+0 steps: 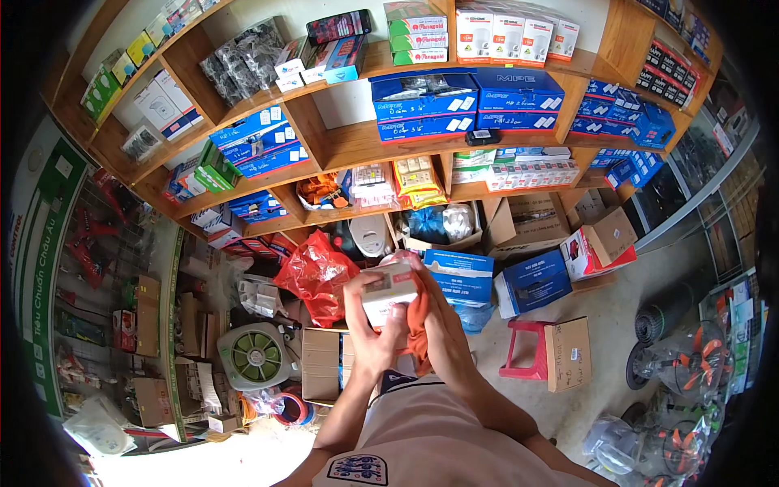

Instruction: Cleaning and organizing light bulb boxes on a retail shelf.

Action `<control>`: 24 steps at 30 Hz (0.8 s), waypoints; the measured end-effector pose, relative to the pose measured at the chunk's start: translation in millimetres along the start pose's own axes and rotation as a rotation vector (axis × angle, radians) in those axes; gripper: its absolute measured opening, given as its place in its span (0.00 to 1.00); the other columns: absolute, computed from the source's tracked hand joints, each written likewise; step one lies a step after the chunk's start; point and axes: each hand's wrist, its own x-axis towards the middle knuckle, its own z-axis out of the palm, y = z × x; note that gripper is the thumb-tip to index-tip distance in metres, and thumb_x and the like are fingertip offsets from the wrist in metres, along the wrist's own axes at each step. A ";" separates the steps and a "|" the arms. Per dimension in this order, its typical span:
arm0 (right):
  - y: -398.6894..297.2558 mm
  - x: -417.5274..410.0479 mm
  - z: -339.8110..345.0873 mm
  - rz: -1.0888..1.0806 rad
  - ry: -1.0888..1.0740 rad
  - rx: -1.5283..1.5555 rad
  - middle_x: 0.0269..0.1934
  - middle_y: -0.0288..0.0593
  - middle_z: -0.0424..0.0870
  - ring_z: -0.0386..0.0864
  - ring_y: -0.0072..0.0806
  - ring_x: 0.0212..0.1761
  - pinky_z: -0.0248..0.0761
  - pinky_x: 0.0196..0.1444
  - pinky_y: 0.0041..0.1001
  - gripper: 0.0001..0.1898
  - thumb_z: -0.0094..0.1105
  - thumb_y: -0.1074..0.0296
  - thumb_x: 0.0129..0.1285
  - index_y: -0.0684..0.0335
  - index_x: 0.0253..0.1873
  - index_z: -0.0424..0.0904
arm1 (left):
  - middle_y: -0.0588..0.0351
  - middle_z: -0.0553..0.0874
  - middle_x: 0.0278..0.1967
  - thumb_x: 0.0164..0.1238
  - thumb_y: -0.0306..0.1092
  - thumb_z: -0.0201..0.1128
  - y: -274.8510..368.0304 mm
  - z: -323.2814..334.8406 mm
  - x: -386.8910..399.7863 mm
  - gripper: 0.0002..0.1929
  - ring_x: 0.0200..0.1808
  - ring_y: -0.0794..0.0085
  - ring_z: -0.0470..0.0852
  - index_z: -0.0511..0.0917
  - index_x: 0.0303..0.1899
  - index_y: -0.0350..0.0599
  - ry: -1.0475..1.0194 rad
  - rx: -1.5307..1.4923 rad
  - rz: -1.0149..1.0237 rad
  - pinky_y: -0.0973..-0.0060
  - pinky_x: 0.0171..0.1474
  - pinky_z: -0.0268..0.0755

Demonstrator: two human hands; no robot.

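Observation:
My left hand (371, 332) grips a small white carton with red print (384, 296) from its left side, thumb across its near face. An orange-red cloth (419, 332) lies in my right hand (439, 307), pressed against the carton's right side. The cloth hangs down toward my shirt. Both hands are held up in front of my body, before the lower shelf. Some fingers of my right hand are hidden behind the cloth and carton.
Wooden shelves (359, 143) ahead carry blue boxes (426, 103), bulb cartons (505, 36) and a phone (338, 26). Below stand a red plastic bag (319, 280), a green-bladed fan (255, 355), a blue carton (459, 277) and a red plastic stool (524, 350) beside a cardboard box (569, 354).

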 end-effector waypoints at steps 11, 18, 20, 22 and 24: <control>15.2 14.0 -25.0 0.062 0.010 0.192 0.75 0.50 0.67 0.70 0.31 0.72 0.59 0.75 0.28 0.28 0.30 0.56 0.84 0.63 0.80 0.57 | 0.46 0.75 0.54 0.65 0.33 0.69 -2.3 10.1 -14.5 0.27 0.53 0.67 0.76 0.64 0.61 0.41 -0.241 0.233 0.263 0.67 0.55 0.72; 5.2 -9.3 -19.9 0.043 -0.012 -0.140 0.71 0.54 0.73 0.71 0.41 0.73 0.64 0.72 0.32 0.23 0.42 0.64 0.81 0.66 0.75 0.67 | 0.55 0.79 0.52 0.78 0.50 0.57 -7.1 21.9 12.6 0.22 0.53 0.71 0.78 0.71 0.61 0.45 0.164 -0.337 -0.135 0.71 0.57 0.72; 1.3 -20.3 -8.2 -0.140 -0.005 -0.280 0.75 0.57 0.67 0.67 0.49 0.76 0.61 0.75 0.36 0.23 0.42 0.65 0.81 0.66 0.75 0.66 | 0.55 0.84 0.52 0.81 0.55 0.54 -38.9 -5.0 24.5 0.24 0.50 0.71 0.83 0.74 0.61 0.46 0.124 -0.420 -0.318 0.71 0.55 0.77; 0.3 -9.3 -13.6 -0.142 -0.020 -0.254 0.75 0.57 0.67 0.67 0.47 0.76 0.59 0.76 0.34 0.24 0.42 0.66 0.81 0.67 0.76 0.65 | 0.55 0.77 0.55 0.81 0.51 0.55 -34.5 1.4 12.7 0.24 0.54 0.72 0.77 0.66 0.67 0.46 0.046 -0.390 -0.239 0.70 0.59 0.72; -6.3 1.3 -20.2 -0.072 -0.063 -0.193 0.74 0.59 0.68 0.68 0.44 0.76 0.60 0.75 0.32 0.24 0.41 0.66 0.82 0.68 0.77 0.63 | 0.54 0.71 0.58 0.78 0.51 0.59 -21.8 9.8 7.3 0.27 0.60 0.69 0.71 0.64 0.66 0.44 0.020 -0.298 -0.113 0.68 0.63 0.66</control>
